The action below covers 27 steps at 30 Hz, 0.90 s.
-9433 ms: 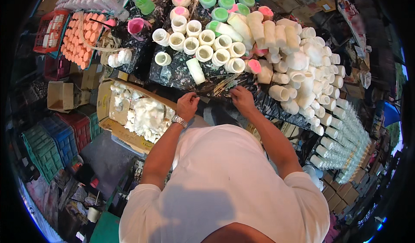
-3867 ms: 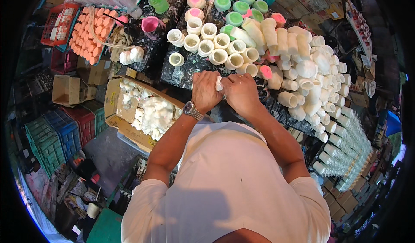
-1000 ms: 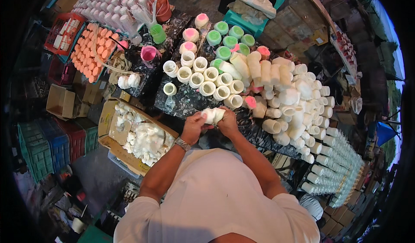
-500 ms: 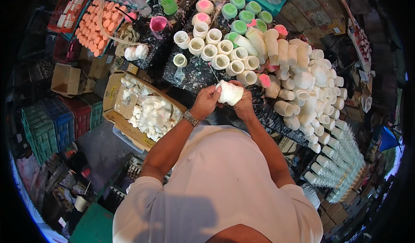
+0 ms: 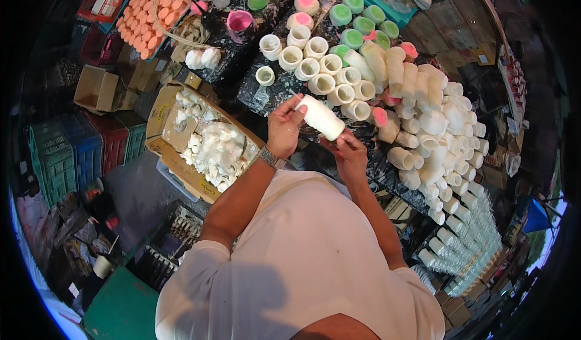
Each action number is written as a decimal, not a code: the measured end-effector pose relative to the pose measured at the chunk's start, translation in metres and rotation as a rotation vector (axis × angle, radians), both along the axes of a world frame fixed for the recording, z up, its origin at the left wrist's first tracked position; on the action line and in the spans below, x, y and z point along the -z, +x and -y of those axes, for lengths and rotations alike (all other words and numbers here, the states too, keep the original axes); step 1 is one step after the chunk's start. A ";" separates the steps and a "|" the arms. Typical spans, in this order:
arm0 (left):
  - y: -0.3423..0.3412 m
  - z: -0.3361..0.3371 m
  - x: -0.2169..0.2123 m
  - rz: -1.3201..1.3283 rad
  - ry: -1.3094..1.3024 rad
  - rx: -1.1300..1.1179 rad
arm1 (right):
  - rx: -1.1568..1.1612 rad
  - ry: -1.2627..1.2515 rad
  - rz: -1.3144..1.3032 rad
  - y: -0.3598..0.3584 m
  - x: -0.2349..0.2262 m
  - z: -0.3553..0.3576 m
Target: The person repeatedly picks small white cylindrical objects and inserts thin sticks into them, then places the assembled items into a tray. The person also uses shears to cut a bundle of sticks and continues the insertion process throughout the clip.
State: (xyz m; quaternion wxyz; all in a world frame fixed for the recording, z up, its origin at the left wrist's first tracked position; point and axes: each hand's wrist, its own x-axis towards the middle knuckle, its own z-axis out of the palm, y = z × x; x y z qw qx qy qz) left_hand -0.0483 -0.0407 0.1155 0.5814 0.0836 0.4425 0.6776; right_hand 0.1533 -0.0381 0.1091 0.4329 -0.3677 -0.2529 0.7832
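A smooth white cylinder (image 5: 322, 118), like a candle or hollow casting, lies tilted between my hands above the near edge of the dark table. My left hand (image 5: 284, 124) pinches its upper left end with thumb and fingers. At the lower right end, my right hand (image 5: 349, 148) grips it with the fingertips. Beyond the cylinder stand several cream hollow cups (image 5: 322, 84) with round open mouths. To the right of my hands is a large heap of similar cream cylinders (image 5: 433, 119), some lying on their sides.
A cardboard box (image 5: 160, 119) of white scraps stands left of my arm. Green-filled cups (image 5: 351, 38) and a pink pot (image 5: 239, 24) sit farther back. Orange pieces (image 5: 145, 19) fill a tray at far left. Stacked crates (image 5: 57, 155) and a green surface (image 5: 121, 306) lie left.
The white piece, rumpled and short-looking before, now shows as a smooth, longer cylinder, tilted down to the right. My right hand has moved down to its lower end. The view has shifted slightly.
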 end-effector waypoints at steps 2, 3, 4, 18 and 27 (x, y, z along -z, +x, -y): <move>-0.006 0.003 0.004 -0.029 -0.007 -0.028 | -0.007 -0.130 -0.138 0.009 0.002 0.006; -0.007 0.005 0.009 -0.050 -0.010 -0.012 | -0.019 -0.170 -0.144 0.009 0.003 0.008; -0.009 0.009 0.013 -0.071 -0.012 0.003 | -0.044 -0.197 -0.133 0.008 0.005 0.007; -0.023 0.039 0.063 0.084 -0.139 -0.041 | -0.278 -0.130 0.144 -0.032 0.007 -0.014; -0.073 0.033 0.098 0.203 -0.232 0.141 | -0.297 0.198 0.485 -0.078 0.032 -0.047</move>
